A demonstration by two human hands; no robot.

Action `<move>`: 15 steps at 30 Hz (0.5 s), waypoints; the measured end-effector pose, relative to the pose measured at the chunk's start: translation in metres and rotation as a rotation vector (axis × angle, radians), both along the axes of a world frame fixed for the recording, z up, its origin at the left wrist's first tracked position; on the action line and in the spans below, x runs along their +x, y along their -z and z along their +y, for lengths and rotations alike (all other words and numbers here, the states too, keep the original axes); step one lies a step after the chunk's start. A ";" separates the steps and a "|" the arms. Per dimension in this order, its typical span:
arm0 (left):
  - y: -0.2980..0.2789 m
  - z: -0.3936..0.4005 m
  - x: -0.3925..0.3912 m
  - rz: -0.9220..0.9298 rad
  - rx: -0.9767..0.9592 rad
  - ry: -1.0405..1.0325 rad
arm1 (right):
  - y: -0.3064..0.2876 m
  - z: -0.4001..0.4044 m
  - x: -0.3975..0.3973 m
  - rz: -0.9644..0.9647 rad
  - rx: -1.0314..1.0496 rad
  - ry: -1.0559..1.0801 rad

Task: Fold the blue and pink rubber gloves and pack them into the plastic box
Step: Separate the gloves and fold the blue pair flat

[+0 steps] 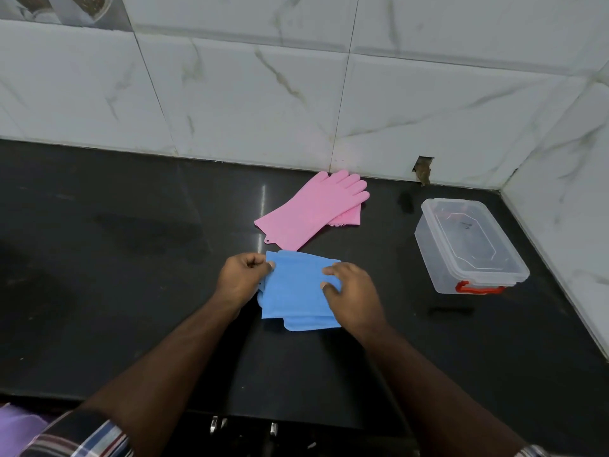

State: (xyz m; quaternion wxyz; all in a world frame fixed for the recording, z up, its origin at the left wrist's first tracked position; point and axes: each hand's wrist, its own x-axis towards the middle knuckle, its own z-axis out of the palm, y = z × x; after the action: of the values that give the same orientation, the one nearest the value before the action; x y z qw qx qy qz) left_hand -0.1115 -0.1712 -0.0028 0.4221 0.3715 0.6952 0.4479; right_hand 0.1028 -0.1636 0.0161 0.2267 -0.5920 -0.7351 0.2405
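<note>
The left hand (242,278) pinches the left edge of the blue gloves (298,291), thumb and curled fingers closed on the rubber near the top corner. The right hand (351,293) lies on the right side of the same bundle, fingers bent down over its edge and the thumb pressing on top, so it grips that side too. Between the hands the blue gloves sit on the black bench (131,291) as a rough rectangle in layers, with a lower layer sticking out along the near edge. No fingers of the gloves show, so they look folded over at least once, though the fold is not yet neat or compact.

Just beyond, nearly touching the blue bundle's far edge, the pink gloves (314,211) lie flat and full length, one on top of the other, fingers pointing at the tiled wall (296,94). They appear untouched by any folding.

Well off to the right stands the box (468,245), clear plastic with a red latch. Its lid looks to be on, and I can see no gloves inside.

By my judgement the task is in its early part: blue fold under way, pink fold, opening the box and packing all left.
</note>
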 end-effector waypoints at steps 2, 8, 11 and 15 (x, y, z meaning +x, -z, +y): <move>0.000 0.001 0.000 0.000 0.003 -0.010 | 0.009 -0.005 -0.004 -0.041 -0.050 -0.054; -0.002 -0.002 0.005 0.014 0.022 -0.020 | 0.014 -0.019 -0.021 -0.220 -0.047 -0.180; 0.002 -0.003 0.004 0.053 0.019 0.008 | 0.017 -0.020 -0.026 -0.305 -0.044 -0.233; 0.002 -0.003 0.003 0.049 0.002 -0.018 | 0.013 -0.011 -0.012 -0.214 -0.024 -0.250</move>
State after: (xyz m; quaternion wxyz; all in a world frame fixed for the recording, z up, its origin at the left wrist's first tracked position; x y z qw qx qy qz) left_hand -0.1087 -0.1738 -0.0043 0.4004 0.3766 0.7081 0.4432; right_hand 0.0909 -0.1744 0.0027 0.1083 -0.5208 -0.8201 0.2109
